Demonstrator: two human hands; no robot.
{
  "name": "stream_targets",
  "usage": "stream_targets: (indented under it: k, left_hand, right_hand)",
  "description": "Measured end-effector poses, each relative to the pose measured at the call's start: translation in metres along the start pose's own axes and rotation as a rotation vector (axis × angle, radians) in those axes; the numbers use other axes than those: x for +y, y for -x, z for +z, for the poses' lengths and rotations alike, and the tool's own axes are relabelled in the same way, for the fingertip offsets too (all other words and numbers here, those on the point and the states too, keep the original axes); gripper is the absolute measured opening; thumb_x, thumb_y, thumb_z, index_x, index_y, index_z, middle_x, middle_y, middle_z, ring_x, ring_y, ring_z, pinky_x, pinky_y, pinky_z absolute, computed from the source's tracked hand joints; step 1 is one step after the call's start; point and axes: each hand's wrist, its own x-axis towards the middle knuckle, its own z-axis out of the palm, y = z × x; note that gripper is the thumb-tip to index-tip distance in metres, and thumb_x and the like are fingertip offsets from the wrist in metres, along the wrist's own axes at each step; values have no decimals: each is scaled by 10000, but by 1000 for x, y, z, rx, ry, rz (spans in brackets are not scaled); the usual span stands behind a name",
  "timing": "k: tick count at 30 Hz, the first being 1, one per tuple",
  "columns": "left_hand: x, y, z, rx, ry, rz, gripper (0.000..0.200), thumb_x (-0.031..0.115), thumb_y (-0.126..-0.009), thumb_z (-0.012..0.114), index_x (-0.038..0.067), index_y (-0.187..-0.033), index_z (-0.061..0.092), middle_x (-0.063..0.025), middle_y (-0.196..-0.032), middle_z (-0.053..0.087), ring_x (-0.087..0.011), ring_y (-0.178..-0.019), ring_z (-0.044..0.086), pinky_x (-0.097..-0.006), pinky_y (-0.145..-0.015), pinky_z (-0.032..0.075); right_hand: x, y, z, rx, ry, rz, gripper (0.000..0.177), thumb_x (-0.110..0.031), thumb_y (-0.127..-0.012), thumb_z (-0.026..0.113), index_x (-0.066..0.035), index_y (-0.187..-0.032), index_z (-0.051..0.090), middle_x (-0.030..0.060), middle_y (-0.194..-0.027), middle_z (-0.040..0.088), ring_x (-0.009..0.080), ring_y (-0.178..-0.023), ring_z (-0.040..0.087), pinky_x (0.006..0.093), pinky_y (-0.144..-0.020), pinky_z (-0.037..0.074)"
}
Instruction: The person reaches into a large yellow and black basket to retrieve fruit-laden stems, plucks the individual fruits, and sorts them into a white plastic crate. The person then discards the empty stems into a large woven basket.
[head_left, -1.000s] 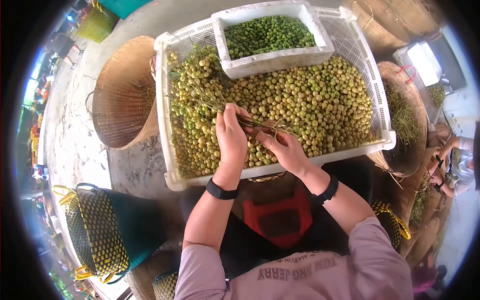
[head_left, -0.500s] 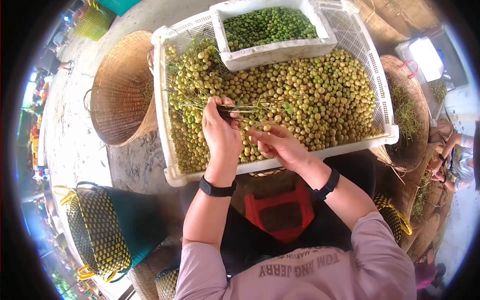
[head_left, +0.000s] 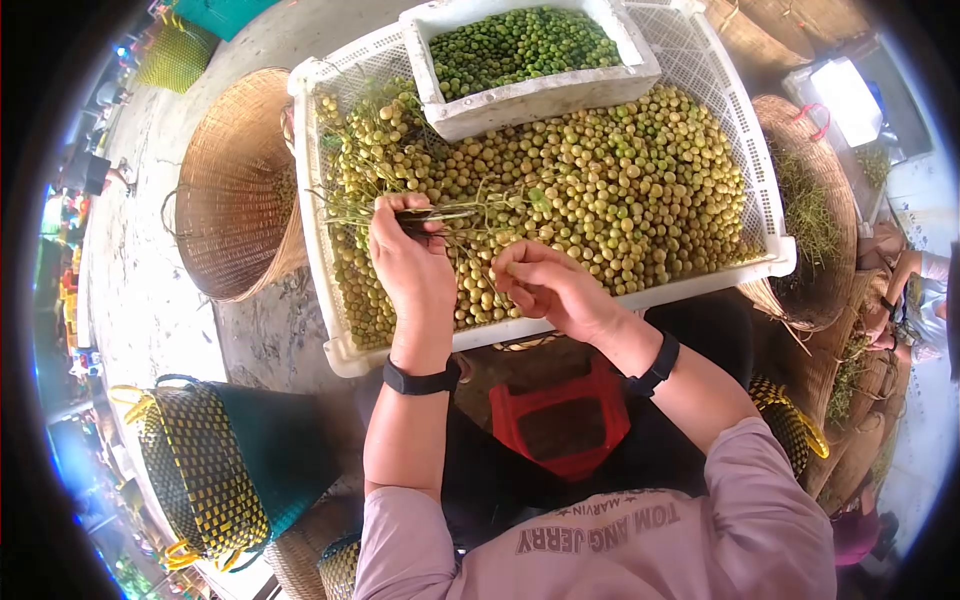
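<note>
My left hand is closed around a bunch of thin fruit stems above the left part of a white plastic crate. Among the stems lies a dark, slim, shiny piece whose kind I cannot make out. Just to the right, my right hand hovers over the crate's near rim, thumb and fingers pinched together; whatever they hold, if anything, is hidden. Loose, round yellow-green fruits fill much of the crate. Stemmed fruit clusters lie at its back left.
A white foam box of small green fruits rests across the crate's far side. Wicker baskets stand left and right. A checkered woven bag is at lower left, a red stool below the crate. Another person's arm shows far right.
My left hand has shifted left with the stems, widening the gap between my hands. A fruit seen by my right fingertips earlier no longer shows there. The whole view has shifted slightly.
</note>
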Motion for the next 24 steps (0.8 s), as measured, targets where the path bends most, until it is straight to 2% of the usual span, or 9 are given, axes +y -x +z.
stream_targets:
  k: [2,4,9,11,18,24]
  left_hand:
    - [5,2,4,16,19,24,83,170,-964,487,106,-912,501,-15,-863,519,-76,-701,465,-197,-587,398]
    - [7,4,6,13,-71,64,107,202,-965,483,119,-902,504,-4,-850,529,-81,-690,478,-201,-578,383]
    - [-1,10,5,11,-315,89,153,259,-968,452,140,-887,503,7,-833,547,-94,-643,484,-217,-549,349]
    - [-5,11,6,-6,-369,124,166,270,-968,434,145,-878,494,6,-828,552,-103,-597,474,-232,-534,343]
    - [-7,12,8,13,-365,82,162,263,-969,432,148,-872,493,2,-831,561,-105,-599,473,-228,-544,359]
    - [-3,2,2,78,-214,-5,127,231,-965,464,142,-887,510,8,-861,562,-78,-657,462,-187,-565,363]
  right_hand:
    - [-2,1,-3,-11,-43,15,204,-318,-936,607,-120,-983,598,-54,-825,587,6,-582,405,164,-497,282]
    - [0,-1,-8,90,-12,-56,215,-328,-932,610,-118,-968,579,-55,-818,577,3,-575,400,170,-468,272]
    - [-4,-4,-1,107,-1,-107,182,-264,-904,665,-117,-959,573,-98,-682,421,-5,-496,330,180,-416,217]
    - [1,-5,-5,117,11,-117,172,-251,-907,660,-115,-963,571,-98,-681,422,-2,-494,321,178,-420,216]
    - [0,-2,-6,84,-15,-129,84,-178,-918,591,-110,-955,561,-80,-692,442,15,-529,324,171,-445,234]
    - [-7,4,-4,-7,-11,-100,111,-201,-890,509,-102,-935,532,-40,-750,491,35,-575,370,190,-469,284]
